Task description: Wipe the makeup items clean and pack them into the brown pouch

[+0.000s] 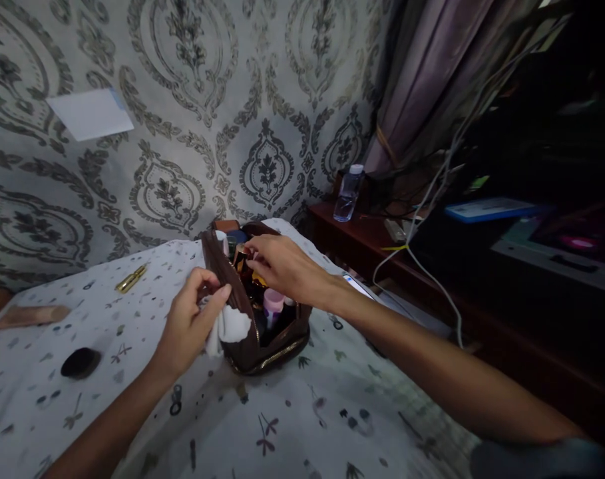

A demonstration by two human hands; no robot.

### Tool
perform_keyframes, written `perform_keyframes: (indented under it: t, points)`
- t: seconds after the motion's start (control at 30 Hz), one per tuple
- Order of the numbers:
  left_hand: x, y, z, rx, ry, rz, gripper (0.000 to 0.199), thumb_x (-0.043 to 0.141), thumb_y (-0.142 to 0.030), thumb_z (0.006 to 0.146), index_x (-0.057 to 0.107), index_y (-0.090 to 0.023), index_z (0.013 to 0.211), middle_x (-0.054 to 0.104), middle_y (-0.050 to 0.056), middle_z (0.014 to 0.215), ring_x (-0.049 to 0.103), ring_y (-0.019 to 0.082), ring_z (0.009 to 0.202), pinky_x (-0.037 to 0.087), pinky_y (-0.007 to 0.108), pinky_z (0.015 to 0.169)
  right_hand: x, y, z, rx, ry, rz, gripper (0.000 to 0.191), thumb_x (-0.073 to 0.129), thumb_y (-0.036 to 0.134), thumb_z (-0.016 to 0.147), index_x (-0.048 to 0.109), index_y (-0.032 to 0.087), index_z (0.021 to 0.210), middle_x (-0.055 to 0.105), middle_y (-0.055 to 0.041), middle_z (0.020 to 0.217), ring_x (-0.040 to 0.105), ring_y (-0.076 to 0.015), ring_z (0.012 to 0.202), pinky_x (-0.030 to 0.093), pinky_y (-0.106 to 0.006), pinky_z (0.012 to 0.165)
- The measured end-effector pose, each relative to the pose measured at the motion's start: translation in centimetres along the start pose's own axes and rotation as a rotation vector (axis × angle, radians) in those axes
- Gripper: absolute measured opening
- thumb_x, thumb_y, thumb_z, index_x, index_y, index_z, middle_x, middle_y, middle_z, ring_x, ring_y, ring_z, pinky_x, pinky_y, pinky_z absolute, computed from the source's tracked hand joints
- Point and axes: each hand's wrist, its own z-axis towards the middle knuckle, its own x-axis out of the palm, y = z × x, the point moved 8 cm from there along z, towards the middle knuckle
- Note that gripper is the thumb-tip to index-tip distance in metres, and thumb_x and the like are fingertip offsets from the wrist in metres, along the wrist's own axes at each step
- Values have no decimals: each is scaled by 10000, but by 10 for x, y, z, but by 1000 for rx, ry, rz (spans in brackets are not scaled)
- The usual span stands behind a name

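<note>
An unzipped brown cosmetic bag (237,293) stands on the patterned bedsheet, packed with small items. My left hand (195,319) is closed at the bag's left wall, with a crumpled white tissue (229,327) bunched in it against the bag's side. Into the opening reaches my right hand (277,263), its fingers curled by a shiny gold-amber item (259,279); whether they grip it is hard to see. A pink-capped jar (273,301) sits nearer the bag's front. Other contents are partly hidden by the hand and the bag's walls.
On the bedsheet (147,412) lie a gold tube (131,279), a beige squeeze tube (31,317) and a dark round compact (80,362). A phone (358,286) lies right of the bag. A clear bottle (349,193) stands on the wooden table (327,223), with white cables (434,179) hanging nearby.
</note>
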Motion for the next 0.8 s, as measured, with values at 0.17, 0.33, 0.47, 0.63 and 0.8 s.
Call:
perform_keyframes:
  t: [0.17, 0.33, 0.47, 0.63, 0.8]
  points:
    - [6, 0, 1, -4, -11, -26, 187, 518, -410, 934, 495, -230, 893, 541, -15, 832, 545, 150, 752, 436, 259, 645, 0, 0, -3, -42, -21, 94, 211, 606, 80, 862, 650, 130, 1062, 705, -81, 971, 643, -178, 863, 455, -287, 812]
    - [8, 0, 0, -18, -9, -72, 166, 509, -381, 943, 487, -222, 902, 531, -16, 838, 532, 145, 774, 425, 259, 668, 0, 0, -5, -44, -16, 45, 231, 599, 53, 859, 647, 129, 1072, 704, -78, 976, 644, -179, 900, 453, -278, 820]
    - [12, -2, 2, 23, -15, -84, 166, 513, -369, 933, 482, -215, 880, 502, -24, 812, 514, 137, 756, 405, 251, 657, -1, 2, -5, -45, -30, 4, 243, 578, 41, 869, 658, 137, 1078, 707, -83, 1010, 647, -183, 938, 447, -269, 832]
    - [13, 1, 6, 63, -25, -111, 176, 526, -371, 921, 467, -216, 862, 505, -26, 814, 506, 137, 765, 401, 252, 679, 3, 1, -2, -50, -49, -84, 250, 539, 48, 886, 690, 139, 1064, 709, -98, 1021, 647, -194, 958, 447, -266, 839]
    - [18, 6, 12, 85, -12, -141, 187, 542, -371, 900, 451, -217, 845, 494, -32, 794, 494, 134, 752, 386, 247, 665, 6, 3, 7, -16, -8, -246, 275, 488, 64, 905, 729, 134, 1019, 713, -107, 934, 654, -202, 875, 444, -270, 792]
